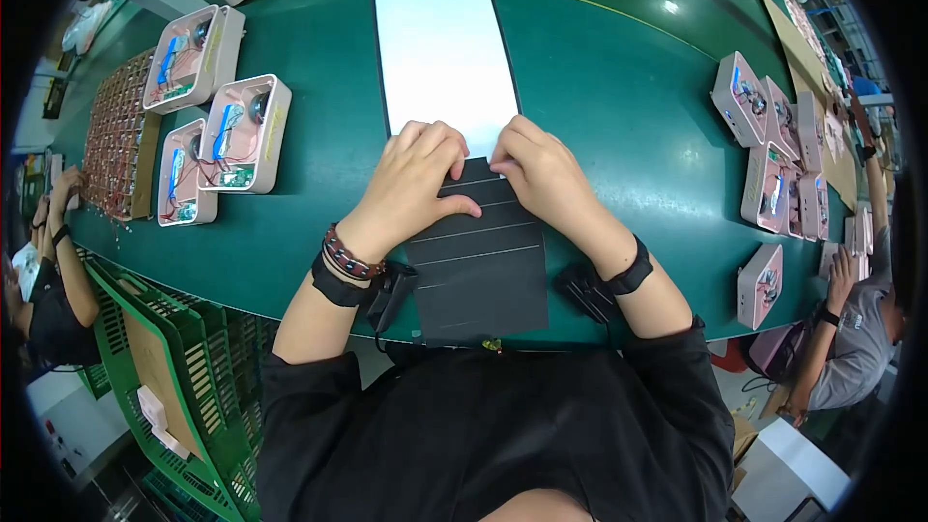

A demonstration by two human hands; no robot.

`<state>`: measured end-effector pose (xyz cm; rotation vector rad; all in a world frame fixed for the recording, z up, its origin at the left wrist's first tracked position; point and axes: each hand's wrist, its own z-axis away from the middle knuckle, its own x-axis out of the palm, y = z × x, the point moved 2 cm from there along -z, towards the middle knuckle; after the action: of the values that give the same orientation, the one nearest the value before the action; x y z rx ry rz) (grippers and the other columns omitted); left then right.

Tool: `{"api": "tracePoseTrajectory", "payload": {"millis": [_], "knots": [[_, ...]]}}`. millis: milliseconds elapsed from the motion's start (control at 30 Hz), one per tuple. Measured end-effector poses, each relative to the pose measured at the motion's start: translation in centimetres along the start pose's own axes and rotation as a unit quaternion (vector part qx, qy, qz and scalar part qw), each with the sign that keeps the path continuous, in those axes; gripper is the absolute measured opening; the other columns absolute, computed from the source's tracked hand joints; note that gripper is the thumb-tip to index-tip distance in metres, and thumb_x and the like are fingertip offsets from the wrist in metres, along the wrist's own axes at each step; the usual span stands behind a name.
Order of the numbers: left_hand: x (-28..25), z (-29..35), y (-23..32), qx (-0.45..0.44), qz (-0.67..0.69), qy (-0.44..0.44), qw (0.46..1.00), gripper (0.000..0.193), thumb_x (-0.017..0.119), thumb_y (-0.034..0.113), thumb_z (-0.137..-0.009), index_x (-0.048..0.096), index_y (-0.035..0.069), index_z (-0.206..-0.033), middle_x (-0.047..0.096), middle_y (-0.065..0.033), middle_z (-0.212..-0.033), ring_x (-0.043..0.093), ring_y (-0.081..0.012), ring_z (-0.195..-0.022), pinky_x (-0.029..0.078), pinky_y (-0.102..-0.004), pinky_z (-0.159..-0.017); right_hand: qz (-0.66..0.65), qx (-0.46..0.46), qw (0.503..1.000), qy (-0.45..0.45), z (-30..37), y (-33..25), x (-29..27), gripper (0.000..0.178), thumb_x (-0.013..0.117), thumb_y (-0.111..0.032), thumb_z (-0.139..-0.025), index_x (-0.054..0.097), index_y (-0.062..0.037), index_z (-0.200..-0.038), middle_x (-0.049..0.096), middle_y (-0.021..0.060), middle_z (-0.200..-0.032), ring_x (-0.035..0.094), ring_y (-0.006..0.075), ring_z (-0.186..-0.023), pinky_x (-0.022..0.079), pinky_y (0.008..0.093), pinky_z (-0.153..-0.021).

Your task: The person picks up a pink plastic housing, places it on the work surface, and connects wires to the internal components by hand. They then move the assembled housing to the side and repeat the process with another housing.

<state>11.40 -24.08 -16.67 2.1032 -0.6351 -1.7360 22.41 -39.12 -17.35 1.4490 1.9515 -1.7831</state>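
Note:
A black sheet (480, 295), split crosswise by several thin pale lines into strips, lies before me, its far part covered by a white backing sheet (440, 48). My left hand (418, 174) rests at the left of the border between black and white. Its fingers are curled down and its thumb stretches apart over the black strips. At the right of that border my right hand (541, 169) pinches the edge of the topmost black strip (474, 171). Its fingertips are partly hidden.
Pink open housings with wires and speakers stand at the left (246, 135) and right (764, 184). A box of small parts (116, 145) sits far left. Two black devices (585, 292) lie by my forearms. Green crates (184, 377) stand below left. Other people work at both sides.

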Motion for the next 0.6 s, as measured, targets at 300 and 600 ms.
{"api": "tracePoseTrajectory", "payload": {"millis": [300,600], "knots": [[-8.2,-15.8,-8.8,-0.046,-0.28,0.146,0.948,0.012,0.063,0.016,-0.077,0.07,0.007,-0.076,0.068,-0.0163,-0.077,0.068,-0.0329,-0.081,0.054,-0.045,-0.067,-0.288,0.093,0.927,0.221,-0.8,5.7,-3.4,0.035,0.055,-0.011,-0.094,0.046,-0.0029,-0.127,0.049,0.0072,-0.108,0.053,0.0121,-0.088,0.043,0.0269,-0.076],[-13.6,-16.5,-24.9,-0.194,-0.531,0.056,0.823,0.025,0.055,0.012,-0.084,0.061,0.01,-0.108,0.067,-0.0118,-0.103,0.065,-0.0273,-0.096,0.052,-0.0427,-0.076,-0.148,0.063,0.981,0.109,-0.7,6.0,-2.3,0.05,0.057,-0.006,-0.09,0.038,-0.0033,-0.136,0.05,0.0068,-0.107,0.053,0.009,-0.081,0.041,0.0218,-0.072]]}}
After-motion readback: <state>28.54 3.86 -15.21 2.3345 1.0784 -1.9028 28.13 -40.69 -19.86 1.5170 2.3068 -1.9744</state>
